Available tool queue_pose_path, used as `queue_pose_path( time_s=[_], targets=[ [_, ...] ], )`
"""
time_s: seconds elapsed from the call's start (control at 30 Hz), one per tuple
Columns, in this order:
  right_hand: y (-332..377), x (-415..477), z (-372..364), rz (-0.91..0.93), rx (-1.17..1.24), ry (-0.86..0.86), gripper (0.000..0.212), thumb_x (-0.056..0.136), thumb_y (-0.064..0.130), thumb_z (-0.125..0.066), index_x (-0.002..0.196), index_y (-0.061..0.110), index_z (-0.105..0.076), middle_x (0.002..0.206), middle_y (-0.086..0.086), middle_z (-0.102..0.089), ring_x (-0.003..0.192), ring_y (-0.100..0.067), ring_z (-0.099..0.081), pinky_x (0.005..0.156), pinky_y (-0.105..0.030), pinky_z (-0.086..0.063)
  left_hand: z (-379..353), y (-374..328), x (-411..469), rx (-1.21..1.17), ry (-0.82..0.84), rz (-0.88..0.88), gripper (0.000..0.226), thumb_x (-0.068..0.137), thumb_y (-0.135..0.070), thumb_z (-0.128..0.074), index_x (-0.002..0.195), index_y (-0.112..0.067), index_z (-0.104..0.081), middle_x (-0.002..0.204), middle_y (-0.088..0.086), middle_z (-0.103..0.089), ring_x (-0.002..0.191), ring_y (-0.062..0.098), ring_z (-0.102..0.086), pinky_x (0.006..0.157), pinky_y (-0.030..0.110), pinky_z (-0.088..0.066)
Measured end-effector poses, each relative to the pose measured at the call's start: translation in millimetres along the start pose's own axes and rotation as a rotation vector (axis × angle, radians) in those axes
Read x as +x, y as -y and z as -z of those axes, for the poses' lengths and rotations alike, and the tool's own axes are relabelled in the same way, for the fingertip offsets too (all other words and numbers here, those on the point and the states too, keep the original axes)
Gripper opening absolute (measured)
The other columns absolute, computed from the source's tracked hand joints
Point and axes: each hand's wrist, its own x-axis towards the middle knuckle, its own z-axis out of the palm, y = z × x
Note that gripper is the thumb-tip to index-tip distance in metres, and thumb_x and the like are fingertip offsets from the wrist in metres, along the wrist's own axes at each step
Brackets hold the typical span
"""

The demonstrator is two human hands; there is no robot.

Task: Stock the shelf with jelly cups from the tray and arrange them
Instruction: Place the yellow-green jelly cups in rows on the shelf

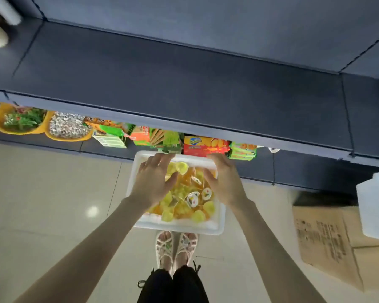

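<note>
A white foam tray (pixel 175 229) is seen low in the view, just in front of a pair of pale strappy sandals (pixel 175 248) on the tiled floor (pixel 53 182), with its far rim against the edge of the lowest shelf (pixel 304 169). The tray is filled with a loose heap of jelly cups (pixel 198 216), mostly yellow and orange, a few turned so that their printed lids face up.

Both hands are held over the far half of the tray. The left hand (pixel 153 182) is spread open, palm down, its fingers straight and fanned above the cups on the left. The right hand (pixel 224 182) is likewise open, with its fingers reaching to the far rim and its thumb pointing in towards the heap. Nothing is gripped by either hand.

Above, a broad dark blue shelf (pixel 184 84) is seen. Beneath its front edge, coloured snack packets (pixel 206 145) and yellow bowls (pixel 70 139) of wrapped sweets are lined up on the lowest shelf. At the right, a flattened cardboard box (pixel 328 243) lies on the floor, partly overlapped by a white foam box (pixel 374 206).
</note>
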Motion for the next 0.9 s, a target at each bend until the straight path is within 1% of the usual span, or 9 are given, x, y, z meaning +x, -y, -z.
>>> queue_pose_path(
  time_s=[0.1, 0.23, 0.37, 0.47, 0.57, 0.63, 0.73, 0.77, 0.9],
  targets=[
    [-34.4, 1.3, -55.7, -0.106, 0.048, 0.086, 0.038, 0.093, 0.02, -0.056, 0.129, 0.01, -0.052, 0.13, -0.007, -0.054, 0.121, -0.024, -0.05, 0.102, -0.031, -0.038, -52.4, 27.9, -6.7, -0.062, 0.121, 0.1, 0.046, 0.088, -0.025, -0.059, 0.131, -0.012, -0.049, 0.125, 0.012, -0.056, 0.114, 0.034, -0.053, 0.094, 0.046, -0.042],
    [-77.3, -1.2, -124.7, -0.262, 0.113, 0.177, 0.039, 0.093, 0.025, -0.056, 0.131, 0.015, -0.05, 0.13, -0.006, -0.053, 0.116, -0.023, -0.053, 0.094, -0.029, -0.041, -118.1, 60.0, -15.3, -0.126, 0.219, 0.202, 0.047, 0.09, -0.027, -0.058, 0.133, -0.013, -0.047, 0.125, 0.012, -0.055, 0.115, 0.032, -0.052, 0.096, 0.044, -0.042],
    [-116.5, -2.7, -185.3, -0.385, 0.179, 0.208, 0.037, 0.093, 0.029, -0.056, 0.127, 0.015, -0.053, 0.127, -0.004, -0.057, 0.115, -0.021, -0.055, 0.099, -0.034, -0.044, -179.3, 86.8, -22.0, -0.188, 0.283, 0.327, 0.045, 0.091, -0.027, -0.057, 0.132, -0.011, -0.048, 0.126, 0.012, -0.054, 0.116, 0.03, -0.052, 0.095, 0.042, -0.042],
    [-143.9, -3.1, -224.9, -0.453, 0.208, 0.211, 0.04, 0.093, 0.03, -0.056, 0.13, 0.016, -0.05, 0.132, -0.004, -0.055, 0.119, -0.023, -0.054, 0.101, -0.041, -0.044, -221.2, 107.0, -27.6, -0.194, 0.375, 0.389, 0.048, 0.091, -0.027, -0.057, 0.135, -0.012, -0.044, 0.131, 0.012, -0.051, 0.119, 0.03, -0.049, 0.097, 0.042, -0.039],
    [-161.0, 1.2, -256.6, -0.494, 0.255, 0.192, 0.047, 0.093, 0.033, -0.057, 0.135, 0.017, -0.046, 0.136, -0.002, -0.053, 0.12, -0.022, -0.053, 0.1, -0.042, -0.045, -254.8, 123.2, -33.8, -0.216, 0.42, 0.42, 0.05, 0.09, -0.027, -0.058, 0.134, -0.01, -0.044, 0.131, 0.013, -0.051, 0.12, 0.03, -0.049, 0.098, 0.041, -0.04],
    [-168.2, 5.0, -274.1, -0.505, 0.292, 0.145, 0.053, 0.091, 0.036, -0.06, 0.138, 0.017, -0.043, 0.137, -0.002, -0.051, 0.121, -0.022, -0.052, 0.099, -0.042, -0.046, -271.6, 130.9, -38.6, -0.227, 0.439, 0.448, 0.048, 0.089, -0.028, -0.06, 0.131, -0.009, -0.047, 0.127, 0.013, -0.053, 0.117, 0.03, -0.05, 0.094, 0.039, -0.04],
    [-176.0, 9.8, -293.6, -0.484, 0.324, 0.098, 0.059, 0.09, 0.032, -0.062, 0.141, 0.016, -0.038, 0.143, -0.003, -0.043, 0.132, -0.02, -0.04, 0.107, -0.036, -0.039, -288.8, 140.6, -45.6, -0.222, 0.471, 0.449, 0.043, 0.087, -0.032, -0.063, 0.121, -0.008, -0.053, 0.123, 0.009, -0.053, 0.114, 0.027, -0.051, 0.09, 0.035, -0.039],
    [-177.4, 10.8, -297.1, -0.481, 0.349, 0.085, 0.059, 0.089, 0.03, -0.064, 0.14, 0.017, -0.037, 0.143, -0.004, -0.042, 0.132, -0.02, -0.039, 0.106, -0.034, -0.038, -292.1, 143.5, -46.8, -0.221, 0.48, 0.436, 0.043, 0.085, -0.033, -0.065, 0.119, -0.009, -0.054, 0.124, 0.007, -0.052, 0.114, 0.026, -0.05, 0.091, 0.035, -0.038],
    [-180.6, 17.0, -301.7, -0.532, 0.5, 0.007, 0.056, 0.081, 0.025, -0.072, 0.126, 0.02, -0.04, 0.125, -0.001, -0.052, 0.114, -0.02, -0.051, 0.095, -0.037, -0.047, -292.5, 154.2, -44.9, -0.232, 0.543, 0.358, 0.05, 0.078, -0.028, -0.075, 0.12, -0.01, -0.055, 0.125, 0.006, -0.051, 0.112, 0.025, -0.05, 0.093, 0.032, -0.038]
  ],
)
